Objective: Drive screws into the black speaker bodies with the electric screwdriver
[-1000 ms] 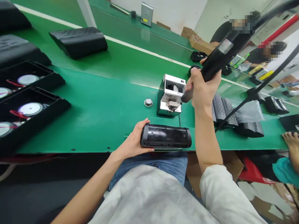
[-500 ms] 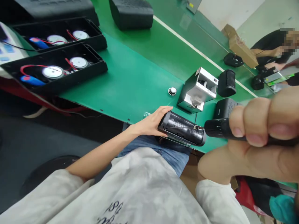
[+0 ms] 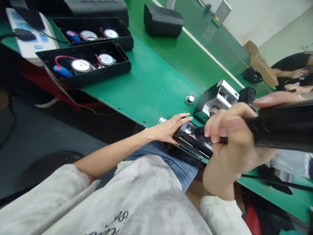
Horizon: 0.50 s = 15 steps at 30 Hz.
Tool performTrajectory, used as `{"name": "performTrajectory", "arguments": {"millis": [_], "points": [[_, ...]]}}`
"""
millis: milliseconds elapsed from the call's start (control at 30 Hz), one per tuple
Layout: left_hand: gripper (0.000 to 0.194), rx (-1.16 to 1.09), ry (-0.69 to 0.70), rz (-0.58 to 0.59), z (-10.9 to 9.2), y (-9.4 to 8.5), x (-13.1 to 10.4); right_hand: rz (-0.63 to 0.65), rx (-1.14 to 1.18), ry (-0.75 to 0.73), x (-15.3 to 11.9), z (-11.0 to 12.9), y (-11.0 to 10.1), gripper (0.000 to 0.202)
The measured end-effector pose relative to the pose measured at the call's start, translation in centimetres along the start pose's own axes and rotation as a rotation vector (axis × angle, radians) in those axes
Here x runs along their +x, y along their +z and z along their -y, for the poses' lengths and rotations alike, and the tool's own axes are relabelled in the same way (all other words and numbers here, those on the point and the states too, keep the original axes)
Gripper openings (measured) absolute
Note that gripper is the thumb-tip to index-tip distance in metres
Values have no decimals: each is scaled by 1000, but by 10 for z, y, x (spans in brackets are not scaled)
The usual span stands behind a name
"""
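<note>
My left hand (image 3: 170,129) is wrapped around the left end of a black speaker (image 3: 193,143) with a perforated metal grille, at the front edge of the bench. My right hand (image 3: 232,133) is closed around a black electric screwdriver (image 3: 286,125), held at a slant. The screwdriver's front end reaches over the grille; its tip is hard to make out, so I cannot tell whether it touches a screw. My right hand covers the speaker's right end. Just beyond the speaker stands a silver and black boxy device (image 3: 217,98), partly behind my right hand.
A small round silver-topped part (image 3: 190,99) lies on the green bench (image 3: 151,85). Two open black housings (image 3: 97,73) with white-backed speaker drivers and blue batteries sit at the left, near a white power strip (image 3: 36,39). A closed black speaker (image 3: 163,20) stands farther back. Another person's hands (image 3: 297,73) show at right.
My right hand has brought the screwdriver left and away from the camera, over the speaker's grille. My left hand still holds the speaker. The whole view has shifted a little.
</note>
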<state>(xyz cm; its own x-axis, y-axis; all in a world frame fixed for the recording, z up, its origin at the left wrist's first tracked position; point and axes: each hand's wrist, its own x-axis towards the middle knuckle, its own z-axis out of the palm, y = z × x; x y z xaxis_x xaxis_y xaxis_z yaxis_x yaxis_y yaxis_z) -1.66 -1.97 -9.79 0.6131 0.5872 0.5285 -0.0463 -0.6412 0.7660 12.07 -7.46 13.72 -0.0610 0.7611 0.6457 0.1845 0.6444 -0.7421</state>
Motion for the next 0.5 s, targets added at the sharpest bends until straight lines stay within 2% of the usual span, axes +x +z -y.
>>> {"name": "performTrajectory", "arguments": {"millis": [100, 167, 267, 500], "points": [[125, 21, -41, 2, -5, 5, 1, -28, 190, -48, -15, -19, 4, 36], [123, 38, -72, 41, -8, 7, 2, -84, 223, 11, -21, -24, 6, 43], [124, 120, -93, 68, -10, 5, 5, -157, 220, 84, -24, -25, 5, 46], [129, 230, -154, 96, -29, 0, 3, -183, 231, 134, -32, -20, -2, 46]]}}
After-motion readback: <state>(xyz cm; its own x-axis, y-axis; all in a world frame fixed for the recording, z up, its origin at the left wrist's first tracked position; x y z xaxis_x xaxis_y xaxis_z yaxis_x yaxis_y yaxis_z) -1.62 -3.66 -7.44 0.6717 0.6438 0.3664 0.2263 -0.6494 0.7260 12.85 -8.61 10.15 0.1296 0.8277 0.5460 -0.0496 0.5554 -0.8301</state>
